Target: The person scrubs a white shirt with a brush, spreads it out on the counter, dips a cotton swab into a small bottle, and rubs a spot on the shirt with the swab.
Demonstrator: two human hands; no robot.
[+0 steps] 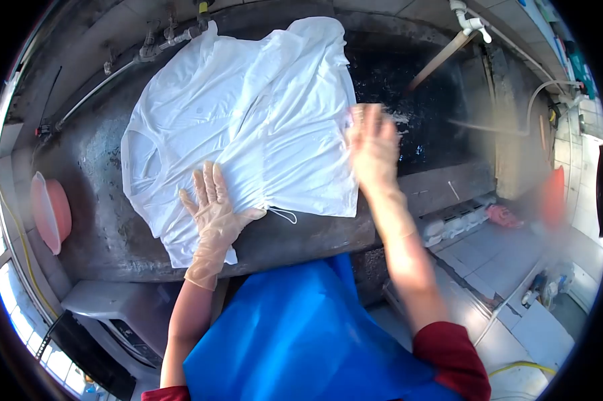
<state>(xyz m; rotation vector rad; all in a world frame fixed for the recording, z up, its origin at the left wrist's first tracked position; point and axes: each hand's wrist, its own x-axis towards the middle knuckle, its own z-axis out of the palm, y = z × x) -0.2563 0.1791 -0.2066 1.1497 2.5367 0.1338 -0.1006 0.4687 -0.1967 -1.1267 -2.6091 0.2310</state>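
Note:
A wet white shirt (228, 107) lies spread and wrinkled across a dark stone slab, its round neck opening toward the left. My left hand (216, 214), in a thin translucent glove, presses on the lower part of the shirt with its fingers spread. A thin white drawstring (284, 215) pokes out from the shirt's lower edge, just right of that hand. At the shirt's right edge, beside the dark water, my right hand (373, 147) is smeared by motion. A small pinkish patch shows by its fingers, but I cannot tell whether it holds anything.
Right of the shirt is a dark water basin (442, 127) with a wooden stick (442, 60) leaning in it. A white tap (472, 23) hangs above. Pink basins stand at left (52, 212) and right (553, 197). A washing machine (117, 311) sits below the slab.

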